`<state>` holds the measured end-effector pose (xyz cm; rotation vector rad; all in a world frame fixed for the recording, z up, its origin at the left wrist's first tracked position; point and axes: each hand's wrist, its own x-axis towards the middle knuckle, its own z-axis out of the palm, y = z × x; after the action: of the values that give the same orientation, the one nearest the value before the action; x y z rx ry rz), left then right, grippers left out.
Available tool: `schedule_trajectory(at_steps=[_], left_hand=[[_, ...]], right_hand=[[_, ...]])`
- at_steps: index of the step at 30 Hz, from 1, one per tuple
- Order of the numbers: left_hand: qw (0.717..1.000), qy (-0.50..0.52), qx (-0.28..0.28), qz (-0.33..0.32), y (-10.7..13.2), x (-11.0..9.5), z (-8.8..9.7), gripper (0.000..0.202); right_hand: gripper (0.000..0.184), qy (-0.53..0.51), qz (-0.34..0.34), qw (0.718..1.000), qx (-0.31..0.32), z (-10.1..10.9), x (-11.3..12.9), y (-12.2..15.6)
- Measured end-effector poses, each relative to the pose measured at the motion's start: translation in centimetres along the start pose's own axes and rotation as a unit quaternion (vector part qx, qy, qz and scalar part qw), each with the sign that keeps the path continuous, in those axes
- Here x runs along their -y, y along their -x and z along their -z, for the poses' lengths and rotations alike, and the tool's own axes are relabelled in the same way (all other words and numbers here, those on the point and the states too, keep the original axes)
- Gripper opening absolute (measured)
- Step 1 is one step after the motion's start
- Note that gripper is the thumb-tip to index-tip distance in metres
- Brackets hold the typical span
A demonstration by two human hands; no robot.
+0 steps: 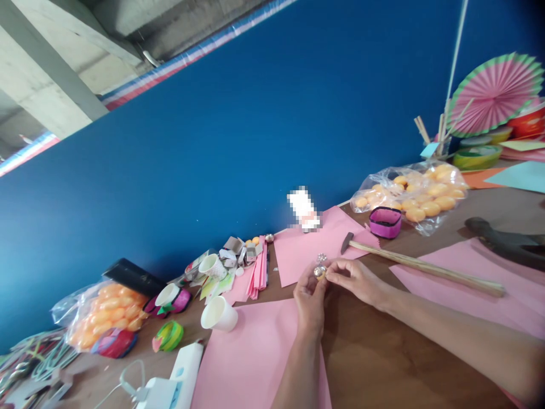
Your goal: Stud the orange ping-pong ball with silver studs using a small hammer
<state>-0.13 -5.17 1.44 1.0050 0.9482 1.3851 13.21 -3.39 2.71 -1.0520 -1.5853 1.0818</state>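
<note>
Above the brown table, my left hand [310, 301] is closed on a small shiny silver ball [319, 271]. A yellow-orange patch shows at the ball's lower edge. My right hand [357, 279] has its thumb and forefinger pinched together against the right side of the ball; what lies between those fingertips is too small to tell. Just beyond the fingers is a little cluster of silvery beads [321, 258]; whether it joins the ball I cannot tell. A hammer [426, 265] with a wooden handle lies behind my right hand. Pink paper sheets [251, 358] lie around both hands.
Paper cups [219, 314] and a white power strip [185, 369] are at the left. Bags of orange plastic eggs [430, 199] lie on both sides. A purple ring-shaped holder [385, 222] is behind the hammer. A blue panel [255, 130] closes off the back.
</note>
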Motion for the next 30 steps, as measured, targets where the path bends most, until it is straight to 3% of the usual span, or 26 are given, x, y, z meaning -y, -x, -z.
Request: schedule_trajectory(at_steps=[21,26,30], left_hand=[[0.999,-0.031,0.028,-0.018,0.0,0.1,-0.2,0.044],[0.997,-0.048,0.035,-0.040,0.0,0.1,-0.4,0.042],[0.998,-0.050,0.023,-0.022,0.1,-0.1,-0.3,0.045]], right_hand=[[0.014,0.018,-0.020,0.998,-0.057,-0.4,-1.5,-0.1],[0.013,-0.013,-0.038,0.997,-0.072,-0.4,-1.5,-0.2],[0.016,-0.044,-0.020,0.997,-0.054,-0.4,-1.7,-0.2]])
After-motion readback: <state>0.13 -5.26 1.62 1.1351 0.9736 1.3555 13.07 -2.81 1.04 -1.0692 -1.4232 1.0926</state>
